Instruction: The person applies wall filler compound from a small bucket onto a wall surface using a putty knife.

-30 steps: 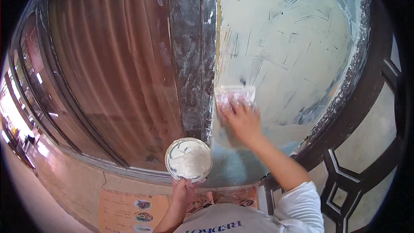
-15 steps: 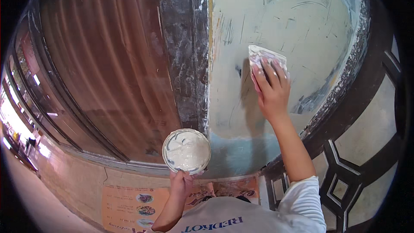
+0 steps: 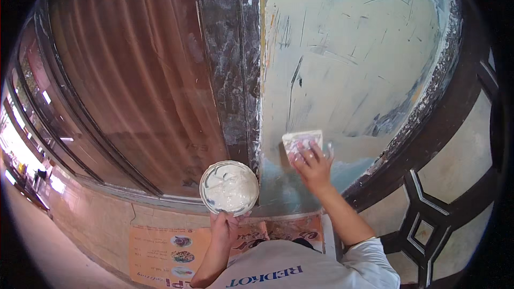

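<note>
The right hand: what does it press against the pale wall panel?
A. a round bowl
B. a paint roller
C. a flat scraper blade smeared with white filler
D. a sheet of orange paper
C: the right hand spreads its fingers over a flat scraper lying against the pale wall panel.

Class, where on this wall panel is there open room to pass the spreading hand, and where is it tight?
Open: the pale panel above the right hand and scraper. Tight: the dark post and bowl leftward, the crusted dark frame rightward.
</note>
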The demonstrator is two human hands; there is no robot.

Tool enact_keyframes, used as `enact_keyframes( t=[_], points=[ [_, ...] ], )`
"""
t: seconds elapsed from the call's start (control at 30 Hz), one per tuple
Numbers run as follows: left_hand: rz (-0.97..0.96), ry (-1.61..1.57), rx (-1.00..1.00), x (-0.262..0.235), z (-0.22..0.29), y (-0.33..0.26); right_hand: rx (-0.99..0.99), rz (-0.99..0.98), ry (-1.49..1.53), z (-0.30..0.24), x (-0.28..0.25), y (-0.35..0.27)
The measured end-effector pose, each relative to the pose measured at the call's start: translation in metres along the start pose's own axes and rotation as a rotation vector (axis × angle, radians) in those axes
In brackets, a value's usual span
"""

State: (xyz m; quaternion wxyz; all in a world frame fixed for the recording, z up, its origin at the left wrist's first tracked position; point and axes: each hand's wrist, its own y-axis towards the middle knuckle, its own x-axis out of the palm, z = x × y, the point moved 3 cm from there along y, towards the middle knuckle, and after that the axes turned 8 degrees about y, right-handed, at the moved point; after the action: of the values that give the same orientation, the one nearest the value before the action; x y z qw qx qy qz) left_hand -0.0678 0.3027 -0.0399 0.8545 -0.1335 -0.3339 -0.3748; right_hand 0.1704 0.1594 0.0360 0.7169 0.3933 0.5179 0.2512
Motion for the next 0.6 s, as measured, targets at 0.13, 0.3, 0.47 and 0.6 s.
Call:
enact_keyframes(
  t=[0.13,0.3,0.47,0.6],
  points=[
    [0.044,-0.004,-0.024,0.003,-0.003,0.001,-0.01,0.275,-0.081,0.025,-0.065,0.133],
    [-0.055,-0.046,-0.067,0.018,-0.002,-0.002,0.037,0.062,-0.156,0.032,-0.039,0.168],
    [-0.001,-0.074,-0.003,0.012,0.001,-0.007,-0.032,-0.319,-0.037,0.0,0.077,-0.03],
    [0.031,-0.044,-0.023,0.001,0.001,-0.014,0.151,-0.603,0.171,-0.01,0.092,-0.149]
  ],
)
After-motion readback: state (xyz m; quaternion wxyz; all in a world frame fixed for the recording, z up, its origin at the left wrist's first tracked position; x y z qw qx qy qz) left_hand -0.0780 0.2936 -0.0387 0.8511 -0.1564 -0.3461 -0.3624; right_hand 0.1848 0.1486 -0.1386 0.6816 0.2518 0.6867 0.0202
